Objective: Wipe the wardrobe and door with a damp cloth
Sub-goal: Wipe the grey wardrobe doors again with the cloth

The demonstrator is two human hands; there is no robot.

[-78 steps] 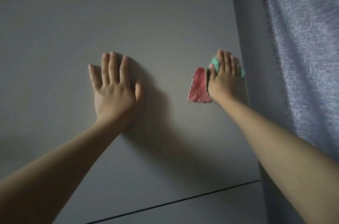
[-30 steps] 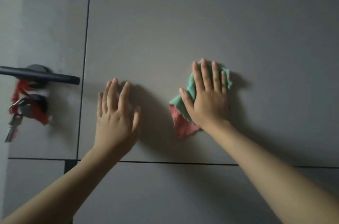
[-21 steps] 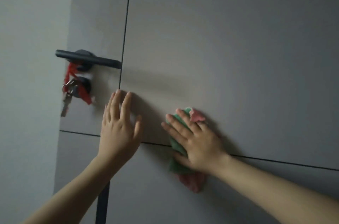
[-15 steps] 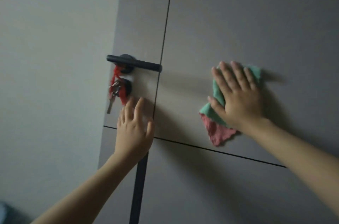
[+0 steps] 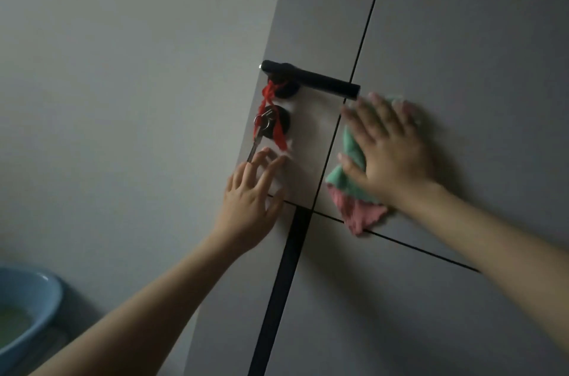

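Since half a second ago the right hand (image 5: 389,154) has slid the cloth (image 5: 354,191) leftward across the door (image 5: 462,67), so its fingertips now lie just right of the free end of the door handle (image 5: 311,80), while the left hand (image 5: 251,191) has stayed just below the lock.

Taking the door handle as the landmark: far down to its left, at the picture's edge, sits a blue basin (image 5: 21,314) with something greenish inside. The pale wall (image 5: 123,67) fills the space left of the handle. Directly under the handle's base is a round black lock (image 5: 277,123) with a key (image 5: 257,141) hanging from it, tied with red string (image 5: 271,92) that runs up to the handle. Below the lock, the left hand rests on the door with its fingers straight and slightly spread, fingertips close to the key's tip; whether they touch it cannot be told. Right of the handle, the right hand lies flat, fingers straight and spread, pressing the green and pink cloth against the door panel. The cloth's pink corner hangs down past a dark horizontal groove. The right hand is blurred.
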